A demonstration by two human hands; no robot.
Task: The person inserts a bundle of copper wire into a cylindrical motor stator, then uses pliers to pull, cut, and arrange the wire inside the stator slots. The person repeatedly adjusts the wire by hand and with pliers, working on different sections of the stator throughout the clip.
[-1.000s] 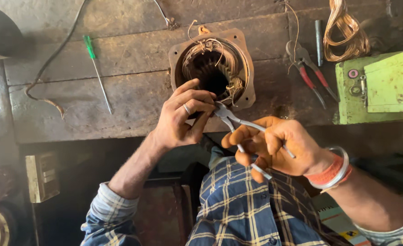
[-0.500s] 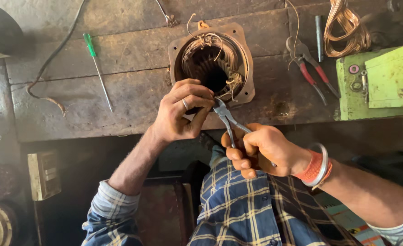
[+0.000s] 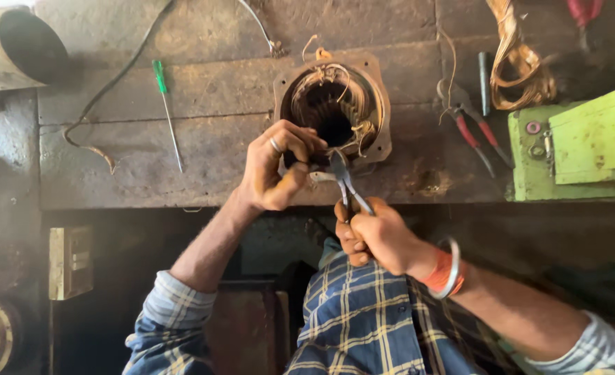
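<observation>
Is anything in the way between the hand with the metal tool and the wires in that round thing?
Nothing visible. The right hand holds the pliers, whose tip already reaches the copper wires at the motor housing rim. The left hand pinches beside the tip, not across it.

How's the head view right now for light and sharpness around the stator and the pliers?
Head view: daylight falls on the bench top, so the motor stator and its copper windings read clearly; the stator bore is dark. Left hand and right hand are sharp, as are the pliers. Below the bench edge deep shadow hides detail. The green box looks bright, slightly washed out.
</observation>
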